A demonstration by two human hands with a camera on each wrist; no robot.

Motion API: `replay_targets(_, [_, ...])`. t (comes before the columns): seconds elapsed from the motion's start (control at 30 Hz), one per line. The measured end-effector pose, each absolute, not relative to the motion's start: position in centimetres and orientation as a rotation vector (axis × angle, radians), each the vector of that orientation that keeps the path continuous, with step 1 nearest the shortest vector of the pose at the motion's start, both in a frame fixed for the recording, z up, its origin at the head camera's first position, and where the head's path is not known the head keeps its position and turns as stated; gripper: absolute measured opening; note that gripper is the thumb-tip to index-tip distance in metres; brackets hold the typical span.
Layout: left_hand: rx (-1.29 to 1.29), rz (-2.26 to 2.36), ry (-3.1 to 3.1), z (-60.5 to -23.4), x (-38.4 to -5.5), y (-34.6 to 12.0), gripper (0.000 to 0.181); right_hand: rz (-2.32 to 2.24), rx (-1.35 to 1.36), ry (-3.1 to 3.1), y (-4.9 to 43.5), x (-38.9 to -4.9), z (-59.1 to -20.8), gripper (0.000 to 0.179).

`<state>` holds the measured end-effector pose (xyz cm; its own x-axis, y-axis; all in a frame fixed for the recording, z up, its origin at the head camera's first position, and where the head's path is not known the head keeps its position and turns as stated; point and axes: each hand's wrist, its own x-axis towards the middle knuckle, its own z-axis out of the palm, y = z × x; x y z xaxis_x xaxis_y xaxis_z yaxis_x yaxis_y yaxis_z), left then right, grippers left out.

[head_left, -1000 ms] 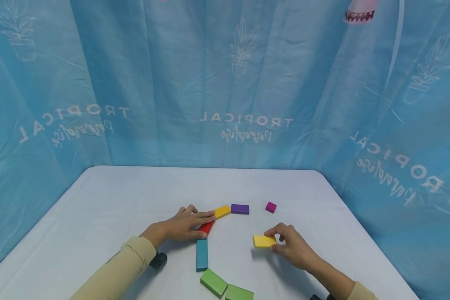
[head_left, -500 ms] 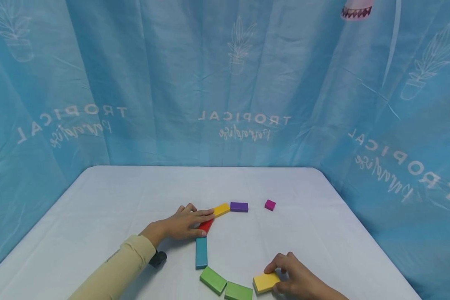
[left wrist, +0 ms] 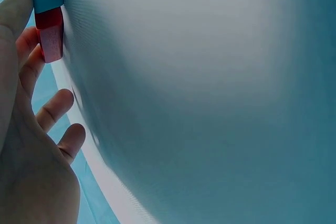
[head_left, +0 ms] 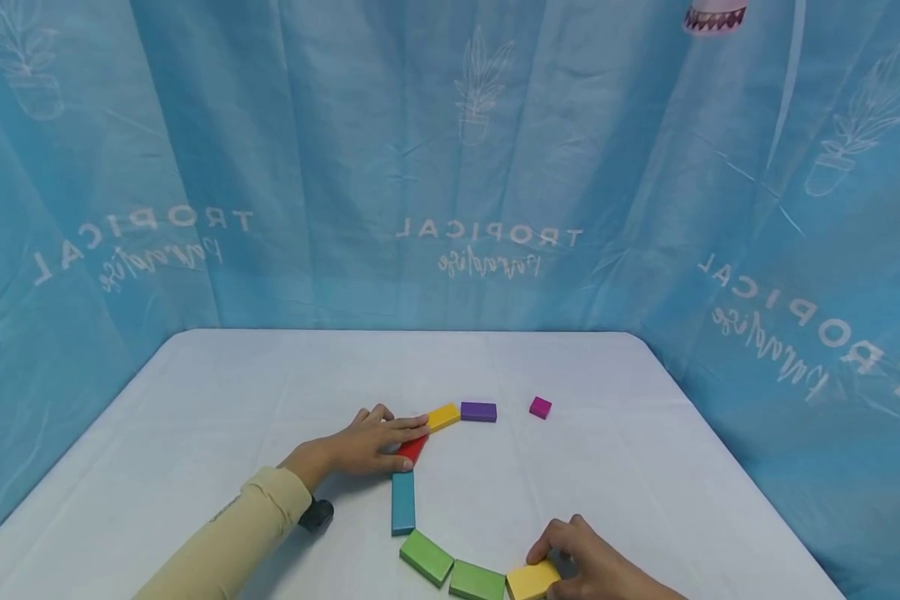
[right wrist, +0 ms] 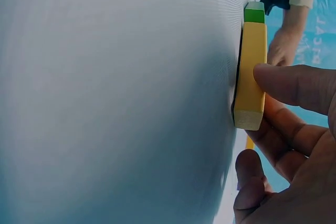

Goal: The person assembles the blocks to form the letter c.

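Note:
In the head view, my right hand [head_left: 588, 560] pinches a yellow block [head_left: 531, 580] between thumb and fingers at the near end of a curved row. The block's end meets a green block [head_left: 477, 581], with a second green block [head_left: 426, 557] beyond that. The right wrist view shows the yellow block [right wrist: 251, 72] low over the white cloth, thumb on one long side. My left hand [head_left: 363, 446] rests at a red block [head_left: 414, 448], fingers fairly straight, index tip by an orange-yellow block [head_left: 443, 417], thumb tip near a teal block [head_left: 402, 503]. Part of the red block lies under this hand.
A purple block [head_left: 478, 412] forms the row's far end. Right of it, a small magenta cube [head_left: 541, 407] lies apart on the white-covered table [head_left: 270, 375]. Blue printed curtains [head_left: 450, 167] hang around the table's back and sides.
My right hand has brought the yellow block nearer to me and down, from apart over the table to against the end of the green block. The left hand stays in place.

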<state>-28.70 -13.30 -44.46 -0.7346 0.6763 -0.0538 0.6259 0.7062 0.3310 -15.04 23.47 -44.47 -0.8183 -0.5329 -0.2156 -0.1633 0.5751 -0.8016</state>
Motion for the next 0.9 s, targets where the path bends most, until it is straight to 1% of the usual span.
replay_targets(0.33, [1.009, 0.432, 2.756, -44.49, -28.63, -13.30, 0.067, -1.171, -0.575, 2.344, 23.53, -15.05, -44.62, 0.026])
replay_targets(0.9, [1.038, 0.454, 2.740, -44.33, -28.64, -13.25, 0.066, -1.119, -0.592, 2.385, 23.62, -14.92, -44.50, 0.024])
